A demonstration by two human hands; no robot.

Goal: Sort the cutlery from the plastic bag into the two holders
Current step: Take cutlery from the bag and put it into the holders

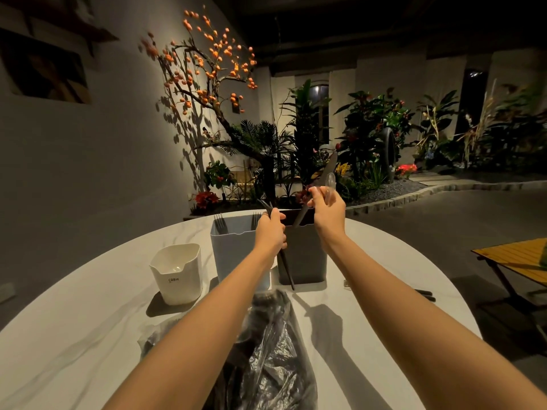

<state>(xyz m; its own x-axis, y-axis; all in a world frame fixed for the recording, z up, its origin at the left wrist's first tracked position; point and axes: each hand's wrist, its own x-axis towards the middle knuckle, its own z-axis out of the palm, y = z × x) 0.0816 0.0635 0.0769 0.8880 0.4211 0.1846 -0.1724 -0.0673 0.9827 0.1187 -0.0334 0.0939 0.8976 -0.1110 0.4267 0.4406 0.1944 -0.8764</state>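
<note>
**Both hands gripping cutlery above the holders**

Clenched around a bundle of dark cutlery (284, 261), my left hand (270, 232) holds it slanted, its long dark handles reaching down in front of the gap between the two holders and its upper ends poking out above my knuckles. My right hand (327, 207) pinches a clear plastic spoon (330, 184) with its bowl up, and the same fingers hold a dark knife (318, 190) whose blade rises past the spoon while its handle dips toward the mouth of the dark holder.

Nearest me, at the table's (74, 335) near edge, lies the crumpled plastic bag (275, 344) between my forearms, with dark pieces still showing through the film. Past it, near the middle of the table, a small white container (177, 273) stands to the left. Just right of it stands the light grey holder (231, 247) with fork tines (219, 223) sticking up at its back rim. The dark grey holder (305, 255) stands right beside it, seemingly touching. Toward the table's right edge, partly hidden by my right forearm, some dark cutlery (424, 294) lies flat.

Beyond the table's far edge are an orange-fruited tree (207, 63) and green plants (373, 125) against the wall.
</note>
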